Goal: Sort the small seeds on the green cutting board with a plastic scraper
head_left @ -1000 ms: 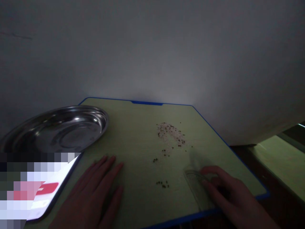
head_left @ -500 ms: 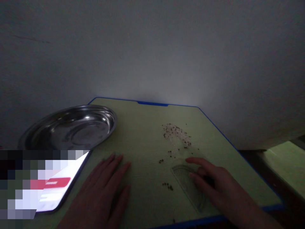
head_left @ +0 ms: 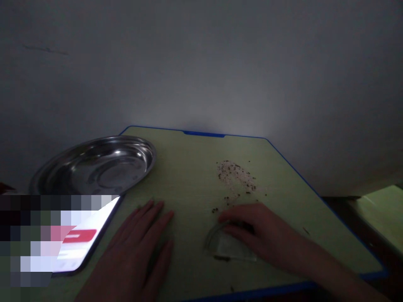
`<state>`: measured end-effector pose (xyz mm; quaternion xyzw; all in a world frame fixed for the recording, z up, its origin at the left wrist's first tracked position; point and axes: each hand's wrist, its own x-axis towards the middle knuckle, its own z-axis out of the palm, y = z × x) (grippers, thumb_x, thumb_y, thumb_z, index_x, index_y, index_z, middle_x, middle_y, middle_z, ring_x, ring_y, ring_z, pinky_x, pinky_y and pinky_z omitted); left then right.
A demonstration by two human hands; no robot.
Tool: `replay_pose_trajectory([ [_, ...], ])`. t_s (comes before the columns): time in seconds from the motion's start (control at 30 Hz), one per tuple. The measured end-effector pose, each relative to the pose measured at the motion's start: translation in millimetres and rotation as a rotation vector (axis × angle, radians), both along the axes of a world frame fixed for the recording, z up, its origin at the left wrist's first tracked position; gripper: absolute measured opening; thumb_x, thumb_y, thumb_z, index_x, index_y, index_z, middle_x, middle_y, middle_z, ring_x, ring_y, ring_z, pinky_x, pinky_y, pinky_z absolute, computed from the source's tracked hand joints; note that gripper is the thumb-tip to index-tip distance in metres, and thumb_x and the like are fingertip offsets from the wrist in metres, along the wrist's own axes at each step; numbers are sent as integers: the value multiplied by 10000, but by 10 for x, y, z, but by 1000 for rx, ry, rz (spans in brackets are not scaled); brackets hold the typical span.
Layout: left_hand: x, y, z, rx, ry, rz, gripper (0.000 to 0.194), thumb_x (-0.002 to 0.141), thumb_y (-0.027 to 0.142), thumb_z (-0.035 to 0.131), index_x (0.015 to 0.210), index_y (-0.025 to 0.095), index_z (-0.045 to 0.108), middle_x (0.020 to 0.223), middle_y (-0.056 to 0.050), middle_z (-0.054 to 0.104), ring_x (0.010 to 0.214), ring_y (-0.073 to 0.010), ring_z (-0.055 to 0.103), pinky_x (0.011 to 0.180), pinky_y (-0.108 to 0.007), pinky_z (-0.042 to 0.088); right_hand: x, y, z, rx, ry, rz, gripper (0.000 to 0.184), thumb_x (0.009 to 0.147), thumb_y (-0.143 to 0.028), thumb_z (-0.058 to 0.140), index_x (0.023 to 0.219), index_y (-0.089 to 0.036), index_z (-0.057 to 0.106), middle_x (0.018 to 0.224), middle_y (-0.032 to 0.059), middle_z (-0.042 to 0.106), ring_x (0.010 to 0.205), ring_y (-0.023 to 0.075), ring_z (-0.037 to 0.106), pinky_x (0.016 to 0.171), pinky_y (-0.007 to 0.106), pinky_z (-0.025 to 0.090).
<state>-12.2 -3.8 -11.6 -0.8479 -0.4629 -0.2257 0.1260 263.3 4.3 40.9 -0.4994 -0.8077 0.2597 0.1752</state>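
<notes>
My left hand (head_left: 138,251) lies flat on the pale green tabletop (head_left: 185,176), its fingers stretched out and holding nothing. My right hand (head_left: 255,230) has its thumb and forefinger closed on the rounded edge of a clear plastic protractor (head_left: 236,247). The protractor's straight edge faces me, close to a short row of dark grains (head_left: 222,258). Part of it is hidden under the hand. Beyond my fingers, a pile of pale grains mixed with dark ones (head_left: 236,174) is spread out. A few loose dark grains (head_left: 215,210) lie left of my forefinger.
A wide steel basin (head_left: 94,167) stands at the table's left side. In front of it lies a lit phone or tablet (head_left: 91,239), partly blurred out. A blue rim (head_left: 292,167) edges the table, and a grey wall (head_left: 201,63) rises behind. Another pale surface (head_left: 384,214) shows at right.
My right hand has moved left with the protractor, which has turned so its straight edge faces me. Dark grains near it now sit closer together along that edge. My left hand stays put.
</notes>
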Motion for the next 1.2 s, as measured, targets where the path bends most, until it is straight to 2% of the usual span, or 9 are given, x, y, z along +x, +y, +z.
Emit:
replay_pose_trajectory([
  [0.43, 22, -12, 59, -8, -4, 9, 452, 902, 461, 397, 1290, 249, 494, 1332, -109, 574, 1187, -314, 567, 856, -524, 550, -95, -187, 91, -154, 42, 42, 142, 868, -239, 604, 938, -274, 723, 885, -37, 736, 822, 136, 663, 752, 233, 475],
  [0.73, 17, -12, 16, -49, -34, 10, 452, 895, 455, 418, 1305, 279, 492, 1369, -76, 547, 1221, -303, 539, 906, -525, 522, -88, -256, 126, -175, 55, 3, 144, 879, -260, 594, 926, -282, 728, 884, -31, 736, 810, 131, 664, 723, 209, 487],
  [0.87, 20, -5, 33, -65, -58, 20, 456, 888, 470, 425, 1296, 284, 505, 1369, -73, 550, 1216, -303, 544, 910, -515, 520, -62, -279, 118, -154, 33, -10, 144, 874, -298, 594, 918, -299, 731, 867, -19, 734, 797, 152, 661, 709, 238, 496],
  [0.97, 15, -7, 51, -58, -42, 13, 457, 884, 465, 430, 1294, 280, 508, 1358, -76, 560, 1205, -304, 554, 898, -513, 528, 54, -231, 161, -77, 18, -69, 162, 882, -335, 568, 920, -308, 723, 853, -14, 728, 781, 165, 651, 707, 270, 498],
  [1.2, -10, 4, 5, -24, -50, 1, 487, 874, 467, 438, 1321, 281, 488, 1372, -65, 548, 1200, -302, 558, 910, -493, 525, 524, 66, 256, 129, 108, -368, 222, 842, -405, 558, 817, -216, 672, 695, 18, 665, 611, 161, 592, 508, 262, 447],
])
